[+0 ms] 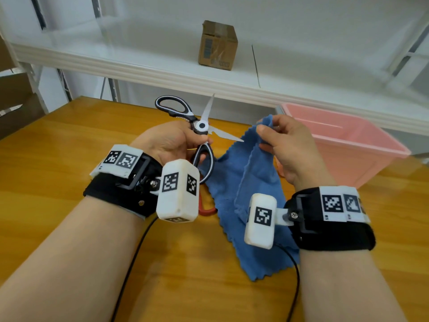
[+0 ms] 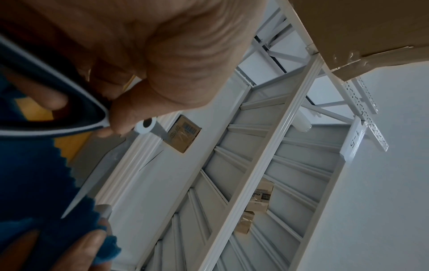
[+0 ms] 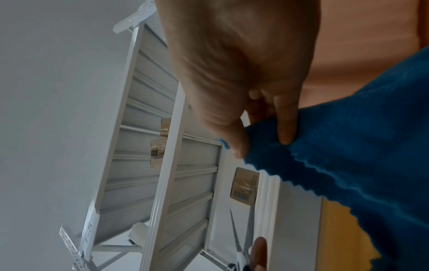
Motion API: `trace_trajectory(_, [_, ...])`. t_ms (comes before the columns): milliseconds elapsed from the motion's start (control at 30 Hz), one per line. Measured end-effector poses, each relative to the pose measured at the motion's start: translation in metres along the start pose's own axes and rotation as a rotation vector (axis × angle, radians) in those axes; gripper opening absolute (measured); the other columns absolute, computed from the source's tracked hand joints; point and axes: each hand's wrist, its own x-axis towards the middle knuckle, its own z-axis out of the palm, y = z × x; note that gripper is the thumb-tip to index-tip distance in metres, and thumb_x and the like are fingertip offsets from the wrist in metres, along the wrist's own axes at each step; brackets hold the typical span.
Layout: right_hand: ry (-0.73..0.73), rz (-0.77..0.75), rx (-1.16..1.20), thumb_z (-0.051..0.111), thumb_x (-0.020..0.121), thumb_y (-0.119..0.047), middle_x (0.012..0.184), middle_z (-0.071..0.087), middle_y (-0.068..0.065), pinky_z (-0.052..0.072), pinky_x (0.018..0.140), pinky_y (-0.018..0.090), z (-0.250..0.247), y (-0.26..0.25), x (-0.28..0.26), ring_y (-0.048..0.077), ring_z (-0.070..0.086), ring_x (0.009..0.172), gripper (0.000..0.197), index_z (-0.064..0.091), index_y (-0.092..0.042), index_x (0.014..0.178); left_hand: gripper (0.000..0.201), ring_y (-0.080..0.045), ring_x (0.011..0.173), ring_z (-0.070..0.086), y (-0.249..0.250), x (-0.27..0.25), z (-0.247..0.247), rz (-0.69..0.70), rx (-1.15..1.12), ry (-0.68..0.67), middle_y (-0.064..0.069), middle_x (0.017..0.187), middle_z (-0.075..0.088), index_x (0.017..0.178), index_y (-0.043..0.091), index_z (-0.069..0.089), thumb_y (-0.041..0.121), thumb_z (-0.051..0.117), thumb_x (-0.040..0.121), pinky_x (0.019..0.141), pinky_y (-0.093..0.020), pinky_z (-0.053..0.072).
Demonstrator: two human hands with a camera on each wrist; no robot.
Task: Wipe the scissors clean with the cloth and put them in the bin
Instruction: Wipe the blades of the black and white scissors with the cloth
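The left hand (image 1: 171,140) grips the scissors (image 1: 202,126) by the lower handle loop, blades splayed open above the surface (image 1: 69,140) — one blade points up and away, the other runs rightward with its tip just touching the cloth (image 1: 250,182). The right hand (image 1: 287,147) pinches the cloth's upper edge between thumb and fingers; the rest hangs down onto the wood. So the cloth lies directly right of the lower blade, along its long axis, and the right hand is likely the one to close over it. The pink bin (image 1: 348,145) stands behind the right hand — a white shelf (image 1: 139,63) with a cardboard box (image 1: 218,45) runs beyond.
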Motion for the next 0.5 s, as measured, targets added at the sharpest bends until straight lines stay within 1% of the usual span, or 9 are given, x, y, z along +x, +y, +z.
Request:
trace_trajectory(33, [0.004,-0.035,-0.036,0.069,0.091,-0.019,0.077,0.063,0.001,0.052,0.075,0.034,-0.001,0.000,0.000,0.014,0.059,0.075,0.006,0.069,-0.014,0.088,0.041,-0.015,0.067,0.059,0.000,0.000,0.000,0.008,0.014,-0.003,-0.004,0.081,0.064,0.131,0.010,0.055,-0.003,0.052,0.092,0.056,-0.025,0.050])
trace_trajectory(67, [0.001,-0.055,-0.065,0.070,0.091,-0.023,0.076,0.064,0.002,0.051,0.073,0.034,-0.001,0.001,0.000,0.013,0.058,0.073,0.012,0.071,-0.011,0.087,0.044,-0.014,0.065,0.059,0.000,-0.001,0.000,0.014,0.033,-0.006,-0.003,0.079,0.064,0.135,0.009,0.052,-0.003,0.051,0.093,0.055,-0.024,0.048])
trace_trajectory(100, [-0.013,-0.062,-0.072,0.070,0.092,-0.023,0.076,0.066,0.002,0.051,0.073,0.032,-0.001,0.001,-0.001,0.012,0.059,0.072,0.014,0.072,-0.010,0.088,0.044,-0.013,0.062,0.058,0.000,-0.002,0.000,0.018,0.056,-0.010,-0.003,0.079,0.064,0.136,0.009,0.052,-0.003,0.050,0.093,0.055,-0.023,0.046])
trace_trajectory(167, [-0.048,-0.063,-0.070,0.069,0.094,-0.021,0.082,0.073,0.004,0.055,0.076,0.032,0.001,0.000,-0.002,0.017,0.068,0.077,0.012,0.071,-0.010,0.091,0.043,-0.012,0.060,0.057,0.000,-0.003,0.002,0.016,0.094,-0.021,-0.003,0.080,0.063,0.134,0.011,0.055,-0.003,0.048,0.094,0.056,-0.023,0.042])
trace_trajectory(233, [-0.076,-0.038,-0.028,0.069,0.093,-0.015,0.088,0.076,0.008,0.058,0.078,0.031,0.005,-0.003,-0.004,0.021,0.073,0.087,0.005,0.066,-0.012,0.092,0.043,-0.012,0.062,0.055,-0.001,-0.003,0.005,0.004,0.111,-0.043,-0.003,0.080,0.063,0.133,0.013,0.056,-0.004,0.047,0.094,0.057,-0.023,0.039])
trace_trajectory(267, [-0.082,-0.024,-0.002,0.069,0.093,-0.012,0.090,0.076,0.010,0.059,0.077,0.031,0.008,-0.005,-0.005,0.022,0.074,0.089,0.007,0.062,-0.014,0.092,0.043,-0.013,0.064,0.055,-0.001,-0.003,0.005,-0.003,0.113,-0.057,-0.003,0.080,0.063,0.133,0.013,0.057,-0.004,0.047,0.094,0.057,-0.023,0.039])
trace_trajectory(333, [-0.094,-0.024,-0.003,0.070,0.091,-0.010,0.093,0.075,0.015,0.060,0.078,0.035,0.012,-0.007,-0.005,0.026,0.073,0.091,0.013,0.058,-0.015,0.090,0.043,-0.013,0.068,0.055,-0.002,-0.003,0.006,-0.015,0.109,-0.084,-0.003,0.081,0.063,0.133,0.013,0.057,-0.003,0.047,0.094,0.058,-0.023,0.037])
trace_trajectory(400, [-0.122,-0.055,-0.042,0.070,0.091,-0.010,0.089,0.074,0.012,0.060,0.081,0.038,0.015,-0.010,-0.007,0.023,0.072,0.087,0.011,0.061,-0.015,0.088,0.041,-0.012,0.069,0.057,-0.002,-0.003,0.007,-0.023,0.113,-0.099,-0.002,0.081,0.063,0.131,0.014,0.058,-0.002,0.047,0.094,0.056,-0.021,0.038])
trace_trajectory(500, [-0.188,-0.078,-0.060,0.066,0.094,-0.010,0.086,0.073,0.003,0.060,0.081,0.032,0.016,-0.011,-0.010,0.012,0.069,0.083,0.011,0.066,-0.017,0.086,0.037,-0.011,0.064,0.061,-0.002,-0.002,0.006,-0.030,0.120,-0.106,-0.001,0.078,0.065,0.127,0.015,0.060,0.001,0.048,0.095,0.055,-0.020,0.040])
